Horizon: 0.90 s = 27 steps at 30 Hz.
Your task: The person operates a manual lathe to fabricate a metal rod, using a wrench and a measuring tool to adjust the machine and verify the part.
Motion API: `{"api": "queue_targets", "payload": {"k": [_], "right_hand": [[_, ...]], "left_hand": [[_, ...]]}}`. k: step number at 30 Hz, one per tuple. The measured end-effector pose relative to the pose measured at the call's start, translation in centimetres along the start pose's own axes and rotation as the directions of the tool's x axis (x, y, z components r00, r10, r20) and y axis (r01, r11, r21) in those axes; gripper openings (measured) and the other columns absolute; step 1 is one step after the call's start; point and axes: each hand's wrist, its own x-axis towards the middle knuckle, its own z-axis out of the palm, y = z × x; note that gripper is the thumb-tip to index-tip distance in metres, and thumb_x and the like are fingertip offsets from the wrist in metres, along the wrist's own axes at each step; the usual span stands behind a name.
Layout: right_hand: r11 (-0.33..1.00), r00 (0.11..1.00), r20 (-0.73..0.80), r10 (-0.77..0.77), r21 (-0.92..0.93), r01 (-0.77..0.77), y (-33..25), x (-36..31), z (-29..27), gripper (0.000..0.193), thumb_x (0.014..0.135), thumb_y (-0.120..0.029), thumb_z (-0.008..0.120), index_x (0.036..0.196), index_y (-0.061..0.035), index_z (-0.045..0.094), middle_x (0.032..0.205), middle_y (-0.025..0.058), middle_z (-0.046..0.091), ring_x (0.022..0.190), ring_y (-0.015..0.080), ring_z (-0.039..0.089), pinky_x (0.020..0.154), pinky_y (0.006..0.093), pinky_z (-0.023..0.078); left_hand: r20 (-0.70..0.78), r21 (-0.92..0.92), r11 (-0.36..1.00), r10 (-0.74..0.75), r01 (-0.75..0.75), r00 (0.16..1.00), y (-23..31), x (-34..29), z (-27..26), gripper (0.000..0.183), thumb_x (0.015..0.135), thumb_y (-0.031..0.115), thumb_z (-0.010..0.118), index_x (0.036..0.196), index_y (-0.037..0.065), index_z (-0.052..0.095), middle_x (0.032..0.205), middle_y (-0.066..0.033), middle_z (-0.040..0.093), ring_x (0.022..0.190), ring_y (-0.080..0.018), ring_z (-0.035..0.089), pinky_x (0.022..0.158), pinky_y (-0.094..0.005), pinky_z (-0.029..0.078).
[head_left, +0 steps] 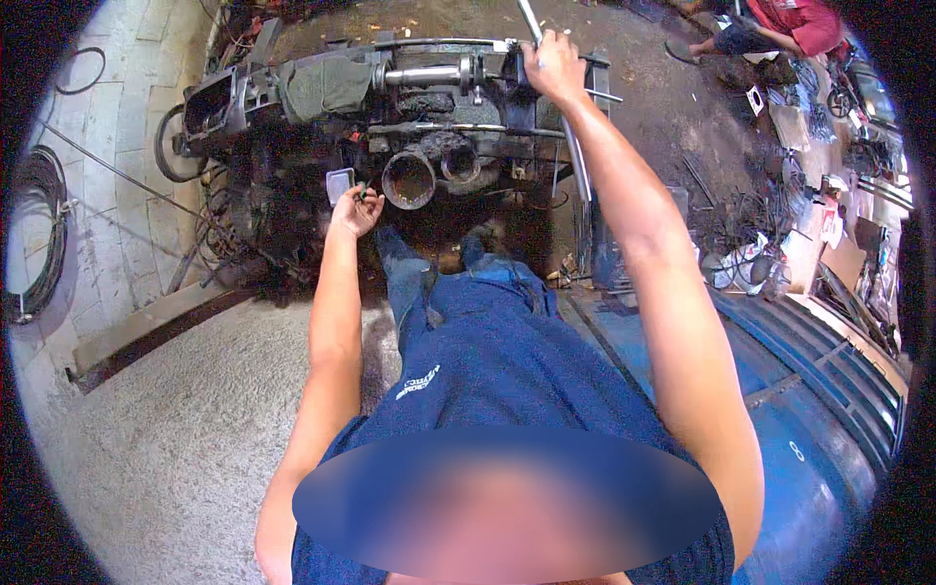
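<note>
A dark, greasy lathe-like machine (pixel 421 102) lies across the far side, with a shiny horizontal metal shaft. My right hand (pixel 556 66) is closed around a long, slanting metal bar (pixel 577 161) at the machine's right end. On the near left side, my left hand (pixel 359 210) has its fingers curled about a small dark green piece (pixel 362 192), whose kind I cannot make out. Beside those fingers is a small pale rectangular tray (pixel 339 182). A round, rusty-looking metal can (pixel 409 180) sits just right of my left hand, apart from it.
A smaller round can (pixel 460 164) stands beside the larger one. Coiled black cable (pixel 39 234) hangs at the left wall. A blue metal panel (pixel 770 439) lies near right. Another person in a red shirt (pixel 801 24) sits at the far right, near heaped scrap (pixel 760 263).
</note>
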Motion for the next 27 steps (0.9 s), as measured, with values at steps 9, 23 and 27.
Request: {"api": "queue_targets", "payload": {"k": [9, 23, 27], "right_hand": [[0.992, 1.000, 0.005, 0.007, 0.124, -0.008, 0.6, -0.3, -0.1, 0.043, 0.085, -0.036, 0.054, 0.104, 0.0025, 0.050, 0.105, 0.0242, 0.055, 0.097, 0.0413, 0.057, 0.079, 0.0525, 0.048], [0.981, 0.999, -0.023, 0.027, 0.192, -0.022, 0.5, -0.8, -0.5, 0.036, 0.081, -0.028, 0.057, 0.100, 0.0018, 0.049, 0.092, 0.0242, 0.058, 0.083, 0.0409, 0.062, 0.070, 0.0490, 0.052], [0.979, 1.000, -0.018, 0.021, 0.201, -0.017, 1.1, -0.8, -0.4, 0.038, 0.081, -0.028, 0.058, 0.102, 0.0019, 0.049, 0.092, 0.0239, 0.059, 0.083, 0.0410, 0.062, 0.071, 0.0493, 0.052]], "left_hand": [[-0.126, -0.170, 0.954, 0.226, -0.245, 0.966, -2.9, 0.7, 1.0, 0.028, 0.095, 0.024, 0.039, 0.092, 0.001, 0.054, 0.086, -0.0099, 0.062, 0.083, -0.0223, 0.061, 0.086, -0.0400, 0.049], [-0.183, -0.164, 0.917, 0.333, -0.363, 0.925, -4.9, -1.6, 1.6, 0.019, 0.093, 0.026, 0.039, 0.094, 0.011, 0.050, 0.095, -0.0143, 0.062, 0.091, -0.0251, 0.062, 0.086, -0.0410, 0.048], [-0.147, -0.107, 0.899, 0.409, -0.426, 0.901, -5.7, -2.6, 1.9, 0.023, 0.092, 0.024, 0.040, 0.102, 0.004, 0.046, 0.105, -0.0198, 0.060, 0.098, -0.0278, 0.062, 0.088, -0.0428, 0.048]]}}
